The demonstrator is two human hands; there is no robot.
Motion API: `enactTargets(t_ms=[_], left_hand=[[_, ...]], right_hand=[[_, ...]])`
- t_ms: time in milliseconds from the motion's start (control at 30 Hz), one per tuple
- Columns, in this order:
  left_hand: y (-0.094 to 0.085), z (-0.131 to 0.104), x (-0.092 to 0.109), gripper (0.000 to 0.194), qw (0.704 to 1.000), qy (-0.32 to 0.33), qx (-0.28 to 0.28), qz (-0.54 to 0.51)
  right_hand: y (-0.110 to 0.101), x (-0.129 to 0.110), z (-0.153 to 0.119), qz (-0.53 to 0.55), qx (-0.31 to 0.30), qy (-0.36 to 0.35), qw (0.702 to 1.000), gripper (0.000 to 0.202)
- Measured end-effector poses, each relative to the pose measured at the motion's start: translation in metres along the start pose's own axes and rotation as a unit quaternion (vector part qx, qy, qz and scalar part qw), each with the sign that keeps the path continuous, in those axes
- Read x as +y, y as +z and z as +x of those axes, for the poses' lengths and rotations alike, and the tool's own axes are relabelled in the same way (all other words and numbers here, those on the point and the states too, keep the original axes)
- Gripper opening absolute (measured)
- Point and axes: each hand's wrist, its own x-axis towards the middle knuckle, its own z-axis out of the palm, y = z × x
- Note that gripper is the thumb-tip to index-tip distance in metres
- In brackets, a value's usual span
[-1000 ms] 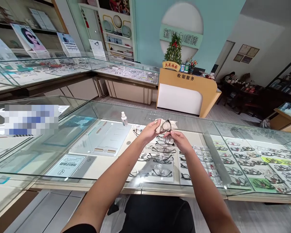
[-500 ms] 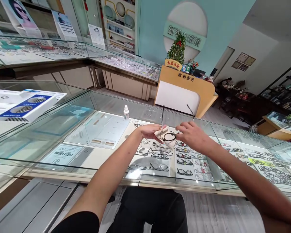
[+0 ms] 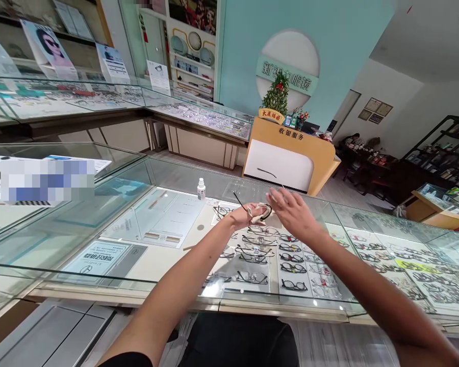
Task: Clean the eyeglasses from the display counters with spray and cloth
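Note:
Above the glass counter, my left hand [image 3: 243,216] is closed on a pale cloth [image 3: 257,213] pressed round one lens of dark-framed glasses [image 3: 268,212]. One thin dark temple sticks out up and left past that hand, the other reaches up above my right hand. My right hand [image 3: 292,213] is beside the frame's right side, its fingers bent towards the glasses; its fingertips' hold on the frame is hard to make out. Rows of spectacles [image 3: 294,268] lie under the glass below both hands.
A small white bottle [image 3: 201,189] stands on the counter left of my hands. Farther left lies a white and blue box [image 3: 49,179]. The counter's front edge [image 3: 199,300] runs before my lap. Beyond stands a wooden cashier desk [image 3: 325,153].
The glasses have turned, so their temples now point up-left instead of upright. My left hand has moved slightly right, and the view has tilted up a little.

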Motion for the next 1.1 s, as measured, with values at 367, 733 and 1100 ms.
enactTargets(t_ms=[367, 733, 1100], left_hand=[[-0.001, 0.007, -0.012, 0.062, 0.997, 0.053, 0.048, 0.027], [0.002, 0.017, -0.027, 0.062, 0.989, 0.093, 0.057, 0.102], [0.010, 0.017, -0.030, 0.060, 0.991, 0.089, 0.069, 0.068]], right_hand=[[0.129, -0.035, -0.007, 0.750, 0.124, 0.435, 0.482, 0.036], [0.147, -0.043, -0.014, 0.816, 0.143, 0.422, 0.369, 0.032], [0.144, -0.038, -0.016, 0.816, 0.162, 0.421, 0.361, 0.030]])
